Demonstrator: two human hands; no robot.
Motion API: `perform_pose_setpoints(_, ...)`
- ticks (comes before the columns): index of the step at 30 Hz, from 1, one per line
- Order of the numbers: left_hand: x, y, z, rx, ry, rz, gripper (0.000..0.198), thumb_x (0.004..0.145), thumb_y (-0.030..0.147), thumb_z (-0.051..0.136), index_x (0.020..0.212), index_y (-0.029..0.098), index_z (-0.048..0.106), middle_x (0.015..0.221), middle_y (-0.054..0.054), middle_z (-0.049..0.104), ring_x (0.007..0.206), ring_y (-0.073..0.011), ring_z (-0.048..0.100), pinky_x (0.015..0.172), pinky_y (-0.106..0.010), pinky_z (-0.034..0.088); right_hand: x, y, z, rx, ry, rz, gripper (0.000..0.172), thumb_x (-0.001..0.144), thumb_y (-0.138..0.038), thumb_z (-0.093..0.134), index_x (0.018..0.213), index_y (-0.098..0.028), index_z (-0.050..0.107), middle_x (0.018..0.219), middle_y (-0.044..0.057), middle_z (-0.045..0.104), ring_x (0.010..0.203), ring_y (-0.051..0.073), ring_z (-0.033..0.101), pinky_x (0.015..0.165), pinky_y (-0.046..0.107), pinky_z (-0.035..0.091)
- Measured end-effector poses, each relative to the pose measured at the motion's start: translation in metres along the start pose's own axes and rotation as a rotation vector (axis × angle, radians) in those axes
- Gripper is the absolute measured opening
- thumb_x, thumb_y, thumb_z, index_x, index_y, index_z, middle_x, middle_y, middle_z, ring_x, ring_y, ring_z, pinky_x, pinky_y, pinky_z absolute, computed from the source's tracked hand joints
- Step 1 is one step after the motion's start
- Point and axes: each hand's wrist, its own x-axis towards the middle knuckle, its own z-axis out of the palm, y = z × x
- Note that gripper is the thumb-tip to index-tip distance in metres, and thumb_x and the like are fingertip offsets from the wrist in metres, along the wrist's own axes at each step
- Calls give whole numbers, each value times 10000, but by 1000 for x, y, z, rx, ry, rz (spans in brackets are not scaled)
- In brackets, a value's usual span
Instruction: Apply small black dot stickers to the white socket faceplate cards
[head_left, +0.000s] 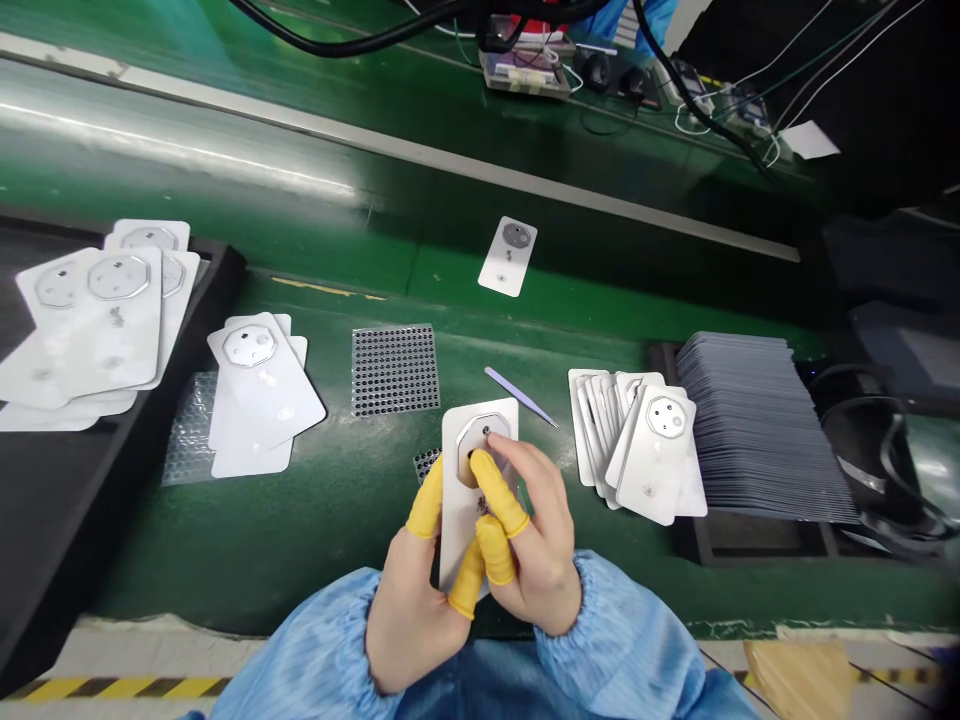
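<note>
A white phone back cover (457, 530) stands tilted in my left hand (416, 610), with yellow finger cots gripping its left edge and lower part. My right hand (546, 560) is over the cover, its fingers apart. Its cotted index fingertip presses at the octagonal camera ring (495, 415), beside a small dark spot; the bare middle finger also touches there. Whether a small part is under the fingertip is hidden. A sheet of small black round parts (427, 464) is partly covered by the left hand. Purple tweezers (517, 393) lie just beyond the right hand.
Another sheet of black dots (395, 370) lies ahead. White covers lie piled at left (255, 390), on a black tray (37, 500), and at right (656, 460). Grey sheets (765, 430) fill a black rack. One cover (508, 257) lies farther back. Cables (360, 45) hang above.
</note>
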Motion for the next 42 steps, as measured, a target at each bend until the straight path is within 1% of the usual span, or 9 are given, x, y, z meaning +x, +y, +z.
perform_pose_setpoints(6,-2,9,1,-295,-9,-100,696,811,149,641,1408,334,334,1393,-71,512,1204,-286,554,989,-387,483,-1,-1,-6,101,70,29,450,874,-122,441,1317,-176,489,1388,143,431,1239,314,466,937,557,485)
perform_pose_setpoints(9,-3,17,3,-491,9,-188,604,838,166,624,1365,344,390,1335,-59,567,1138,-260,607,961,-370,508,-1,-1,-8,169,177,232,536,847,-119,526,1366,-218,436,1443,122,380,1290,315,432,1008,564,444)
perform_pose_setpoints(12,1,25,0,-687,10,-291,552,834,190,638,1332,304,428,1270,-82,614,1006,-239,674,811,-311,581,3,1,-7,407,245,493,519,837,-109,582,1323,-259,480,1235,88,601,1078,229,626,889,426,572)
perform_pose_setpoints(15,14,29,-11,-728,-40,-278,407,811,219,672,1206,220,574,1099,-97,700,860,-228,709,690,-266,598,6,-1,-7,560,219,581,387,810,-101,628,1168,-246,605,929,23,718,784,158,705,706,299,632)
perform_pose_setpoints(19,32,29,-26,-663,10,-172,170,795,226,694,958,196,731,880,-56,754,753,-189,709,633,-216,589,6,-5,-7,569,203,555,322,778,-99,661,1077,-218,654,888,17,732,719,162,715,646,277,644)
perform_pose_setpoints(23,36,29,-30,-627,80,-171,155,762,153,715,887,232,762,819,-17,764,679,-150,707,607,-179,584,0,-7,-5,499,228,519,363,778,-119,673,1125,-218,641,911,36,724,749,182,717,659,309,650)
perform_pose_setpoints(30,36,32,-32,-591,91,-75,168,749,134,716,864,244,771,787,-6,769,620,-142,710,577,-160,578,-6,-11,-5,359,212,391,503,767,-80,678,1233,-246,586,909,21,723,741,173,704,652,305,643)
perform_pose_setpoints(36,33,30,-37,-600,38,-133,154,788,162,679,892,223,775,837,-52,766,666,-215,722,550,-251,594,-10,-11,-5,293,220,338,553,749,-64,691,1261,-232,569,925,53,723,743,200,703,637,343,639)
perform_pose_setpoints(42,38,23,-36,-558,16,-189,150,781,155,690,887,216,777,877,-56,765,717,-196,716,622,-243,599,-4,-4,4,386,259,437,471,767,-76,671,1198,-257,611,924,23,733,731,178,720,631,300,651)
